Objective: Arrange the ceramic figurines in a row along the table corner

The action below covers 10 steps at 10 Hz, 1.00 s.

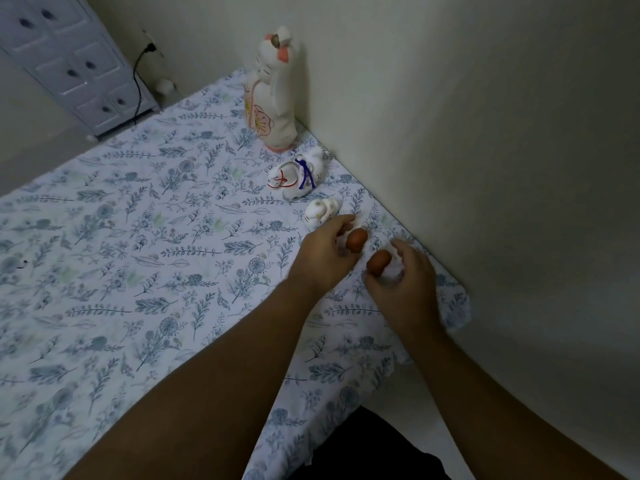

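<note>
Along the wall edge of the floral-clothed table (138, 237) stands a row of figurines: a tall white cat with pink ears (273, 98), a white horse with red and blue cords (298, 176), and a small white figurine (320, 211). Two small brown figurines follow. My left hand (325, 254) has its fingers around one brown figurine (356, 239). My right hand (401, 282) curls around the other brown figurine (379, 262), nearest the table's corner. Whether either brown piece rests on the cloth is hidden by my fingers.
A pale wall (485, 133) runs right beside the row. A white drawer cabinet (69, 64) stands at the far left, with a black cable (138, 84) plugged into the wall. The cloth hangs over the near table edge.
</note>
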Each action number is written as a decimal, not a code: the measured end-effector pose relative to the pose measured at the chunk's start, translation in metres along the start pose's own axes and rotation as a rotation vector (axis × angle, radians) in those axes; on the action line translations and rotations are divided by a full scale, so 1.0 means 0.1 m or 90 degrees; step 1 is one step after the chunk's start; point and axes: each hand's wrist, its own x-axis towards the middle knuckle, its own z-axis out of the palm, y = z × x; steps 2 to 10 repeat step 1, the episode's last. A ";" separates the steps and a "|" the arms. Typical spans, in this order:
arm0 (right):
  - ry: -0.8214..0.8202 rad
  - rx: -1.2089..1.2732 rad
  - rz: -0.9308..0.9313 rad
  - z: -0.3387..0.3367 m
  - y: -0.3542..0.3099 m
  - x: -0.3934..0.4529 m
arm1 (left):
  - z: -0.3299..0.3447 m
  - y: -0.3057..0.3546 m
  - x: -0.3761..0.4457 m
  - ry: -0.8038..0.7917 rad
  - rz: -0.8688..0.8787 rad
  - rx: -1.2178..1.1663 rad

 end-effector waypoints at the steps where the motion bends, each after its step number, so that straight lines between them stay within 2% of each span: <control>1: 0.057 -0.081 -0.114 -0.06 -0.12 -0.06 | -0.16 -0.03 -0.13 0.038 0.001 0.013; 10: 0.057 -0.081 -0.114 -0.06 -0.12 -0.06 | -0.16 -0.03 -0.13 0.038 0.001 0.013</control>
